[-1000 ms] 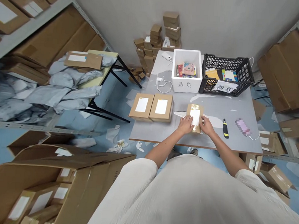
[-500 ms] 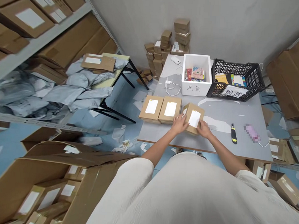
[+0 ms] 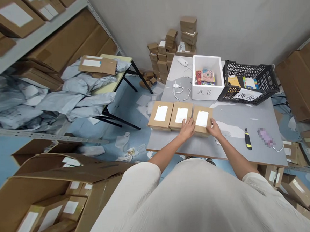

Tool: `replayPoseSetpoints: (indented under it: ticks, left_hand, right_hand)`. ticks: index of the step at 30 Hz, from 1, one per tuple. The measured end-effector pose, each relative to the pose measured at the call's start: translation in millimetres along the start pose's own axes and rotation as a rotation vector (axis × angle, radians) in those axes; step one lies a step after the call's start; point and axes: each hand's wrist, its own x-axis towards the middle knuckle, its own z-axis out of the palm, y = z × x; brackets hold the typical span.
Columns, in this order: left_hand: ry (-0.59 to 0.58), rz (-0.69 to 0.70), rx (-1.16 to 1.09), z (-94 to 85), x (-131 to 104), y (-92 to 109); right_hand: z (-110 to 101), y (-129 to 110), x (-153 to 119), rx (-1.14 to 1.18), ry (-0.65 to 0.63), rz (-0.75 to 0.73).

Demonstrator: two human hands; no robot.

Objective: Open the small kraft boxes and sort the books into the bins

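Observation:
Three brown cardboard boxes with white labels lie flat side by side near the table's front edge: a left box [image 3: 152, 117], a middle box [image 3: 173, 118] and a right box [image 3: 197, 129]. My left hand [image 3: 187, 130] lies with its fingers apart over the front right part of the middle box, at the seam with the right box. At the right box's right side, my right hand [image 3: 214, 128] has its fingers bent around the edge. The right box's far fingers' contact is partly hidden.
Behind the boxes stand a white foam box [image 3: 205, 94] and a black crate [image 3: 273, 89], both holding small packets. A utility knife [image 3: 248, 140] and a blurred pink object [image 3: 266, 137] lie to the right. A white cable [image 3: 182, 93] lies at the back left.
The right box was tilted and turned between both hands; now it lies flat, squared against the middle box. My left hand has shifted onto the middle box. The camera view has swung slightly left.

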Motion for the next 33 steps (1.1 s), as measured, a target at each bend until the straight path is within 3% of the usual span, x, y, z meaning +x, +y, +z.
replayPoseSetpoints:
  ticks: [6, 12, 16, 20, 27, 33]
  left_hand:
    - [-0.023, -0.18, -0.092, 16.5, -19, -22]
    - [0.03, -0.35, -0.095, 12.5, -49, -60]
    - [0.069, -0.504, -0.13, 8.5, -52, -85]
    - [0.049, -0.49, -0.168, 10.6, -47, -100]
    - [0.079, -0.48, -0.183, 7.9, -38, -105]
    - [0.118, -0.454, -0.155, 0.1, -29, -78]
  right_hand:
    - [3, -8, -6, 0.039, -0.132, 0.048]
    - [7, -13, -25, -0.154, -0.232, 0.059]
    - [8, -20, -19, -0.21, -0.224, 0.057]
    - [4, -18, -14, -0.205, -0.214, 0.064]
    - [9, -19, -10, -0.154, -0.163, 0.088]
    - [7, -16, -13, -0.14, -0.191, 0.087]
